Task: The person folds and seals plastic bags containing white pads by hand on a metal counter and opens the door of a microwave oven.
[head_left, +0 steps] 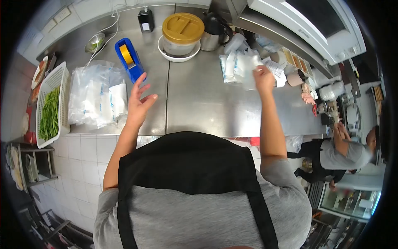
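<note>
My left hand (140,101) is over the steel counter (195,99) with its fingers apart and nothing in it. Just above it lies a blue tape dispenser (129,62) with yellow tape. Left of this hand is a pile of clear plastic bags (97,97) with white packets. On the right, my right hand (264,78) has its fingers pinched on a clear plastic bag (251,68), beside more white packets with blue print (233,67).
A gold-lidded tub (183,29) sits in a white bowl (178,58), next to a steel jug (213,33). A white basket of green vegetables (65,99) stands at the left. At the far right is another person (346,153).
</note>
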A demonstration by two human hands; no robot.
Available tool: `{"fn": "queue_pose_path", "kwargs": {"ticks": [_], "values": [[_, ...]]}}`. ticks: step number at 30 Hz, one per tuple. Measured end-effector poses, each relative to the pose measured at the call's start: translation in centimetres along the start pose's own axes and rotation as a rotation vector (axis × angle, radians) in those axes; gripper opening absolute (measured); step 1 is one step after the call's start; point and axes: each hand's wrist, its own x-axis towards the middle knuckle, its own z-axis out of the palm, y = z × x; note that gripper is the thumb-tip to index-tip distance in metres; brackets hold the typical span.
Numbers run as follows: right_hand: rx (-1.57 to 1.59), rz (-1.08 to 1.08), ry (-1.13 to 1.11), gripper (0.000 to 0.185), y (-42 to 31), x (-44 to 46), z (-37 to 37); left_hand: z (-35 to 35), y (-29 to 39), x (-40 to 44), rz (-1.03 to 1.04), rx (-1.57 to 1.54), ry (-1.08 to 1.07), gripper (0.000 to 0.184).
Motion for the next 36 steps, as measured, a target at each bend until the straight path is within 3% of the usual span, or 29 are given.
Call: {"fn": "queue_pose_path", "kwargs": {"ticks": [2,6,10,12,14,16,18,21,24,25,26,27,28,32,34,36], "values": [[-0.145,-0.108,0.047,0.028,1.1,4.0,0.1,-0.5,0.7,-0.9,-0.021,0.011,0.068,0.073],[-0.467,-0.439,-0.159,0.06,1.7,7.3,5.0,-1.2,0.2,-2.0,-0.014,0.073,0.084,0.069],[-0.606,-0.202,-0.301,0.059,1.9,4.2,9.5,-2.3,0.2,-3.8,-0.059,0.188,0.165,0.059],[-0.584,-0.189,-0.226,0.053,1.8,3.5,9.8,-3.7,0.1,-4.2,-0.058,0.234,0.233,0.055],[-0.464,-0.294,-0.221,0.047,8.1,7.2,12.4,-5.8,-0.1,-4.7,-0.065,0.28,0.309,0.052],[-0.229,-0.327,-0.108,0.029,8.8,9.4,11.2,-8.5,-0.6,-4.7,0.04,0.388,0.455,0.047],[-0.134,-0.096,0.025,0.027,7.9,10.3,9.8,-10.7,0.4,-4.7,-0.027,0.593,0.595,0.041],[-0.276,-0.314,0.355,0.027,4.2,9.5,5.7,-13.4,0.5,-4.7,-0.204,0.918,0.594,0.036],[-0.281,-0.453,0.475,0.025,1.0,7.5,3.7,-14.0,-1.1,-4.3,-0.176,1.104,0.529,0.038],[-0.601,-0.283,0.396,0.026,0.5,5.8,4.6,-13.7,-1.9,-4.0,-0.196,1.154,0.526,0.04],[-0.672,-0.303,0.298,0.035,0.4,4.4,5.9,-13.1,-2.7,-3.5,-0.212,1.204,0.526,0.042],[-0.443,-0.435,0.116,0.042,4.4,5.0,8.9,-12.6,-3.1,-3.0,-0.226,1.255,0.53,0.044],[-0.546,-0.279,-0.282,0.05,3.4,3.1,9.6,-12.2,-3.3,-2.5,-0.192,1.288,0.557,0.046],[-0.44,-0.2,-0.178,0.065,2.8,1.3,10.6,-12.9,-3.0,-1.4,-0.087,1.355,0.712,0.057],[-0.34,-0.264,-0.038,0.058,1.7,1.1,9.8,-15.1,-3.3,-1.0,-0.12,1.341,0.775,0.057],[-0.221,-0.328,0.035,0.053,-0.2,0.3,9.0,-16.7,-3.7,0.0,-0.177,1.314,0.779,0.046]]}}
